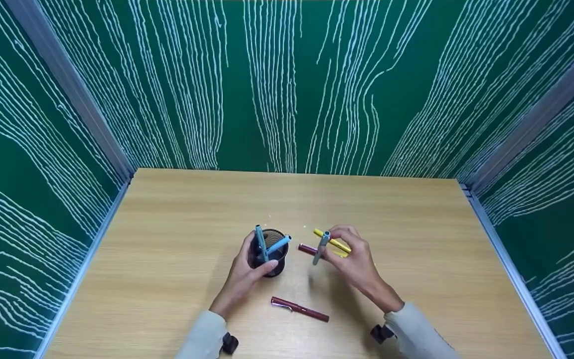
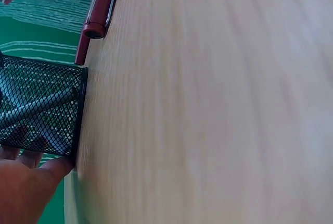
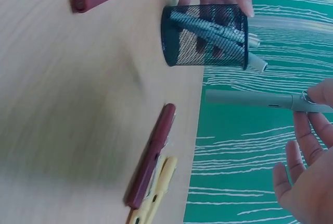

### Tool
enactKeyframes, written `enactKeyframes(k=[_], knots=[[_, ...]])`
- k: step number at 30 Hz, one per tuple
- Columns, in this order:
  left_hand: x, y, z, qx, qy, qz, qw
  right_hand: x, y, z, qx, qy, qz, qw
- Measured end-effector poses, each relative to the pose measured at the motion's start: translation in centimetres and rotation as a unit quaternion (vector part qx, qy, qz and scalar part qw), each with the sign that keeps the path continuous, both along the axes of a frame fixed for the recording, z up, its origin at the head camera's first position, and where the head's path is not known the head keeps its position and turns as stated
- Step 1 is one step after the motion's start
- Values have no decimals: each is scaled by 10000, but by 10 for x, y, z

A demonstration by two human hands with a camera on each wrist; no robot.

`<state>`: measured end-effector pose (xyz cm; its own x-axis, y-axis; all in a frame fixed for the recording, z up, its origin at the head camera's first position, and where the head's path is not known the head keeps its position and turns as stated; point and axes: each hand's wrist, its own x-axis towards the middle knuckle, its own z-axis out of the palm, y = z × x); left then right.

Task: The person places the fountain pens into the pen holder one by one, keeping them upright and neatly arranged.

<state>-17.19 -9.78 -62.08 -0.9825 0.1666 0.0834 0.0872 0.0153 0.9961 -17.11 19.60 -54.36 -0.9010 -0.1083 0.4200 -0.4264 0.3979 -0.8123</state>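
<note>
My left hand [image 1: 242, 278] grips a black mesh pen cup [image 3: 208, 35] round its side, and the cup stands upright on the table. Two blue-toned pens lean in it, one teal [image 1: 260, 238] and one lighter blue [image 1: 280, 243], their ends above the rim. Right of the cup, my right hand [image 1: 360, 259] pinches a grey-green pen [image 3: 250, 99] between thumb and fingertips, held upright above the table. Beneath that hand lie a dark red pen [image 3: 152, 156] and yellow pens [image 3: 164, 182] side by side, partly hidden by it in the head view.
Another dark red pen [image 1: 301, 309] with a metal clip lies nearer me, between my forearms. The wooden table [image 1: 192, 209] is bordered by green walls [image 1: 272, 75] with white wavy lines and by grey metal rails [image 1: 511, 264] at its sides.
</note>
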Motion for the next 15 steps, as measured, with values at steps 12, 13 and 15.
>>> enactKeyframes(k=[12, 13, 15], knots=[[1, 0, 2, -141, -31, 27, 9999, -3, -20, 22, -523, -623, 97, 9966], [1, 0, 2, -136, -28, 14, 9999, -3, -22, 23, -564, -637, 116, 9963], [1, 0, 3, -128, -35, 0, 9999, -4, -25, 25, -650, -674, 162, 9955]])
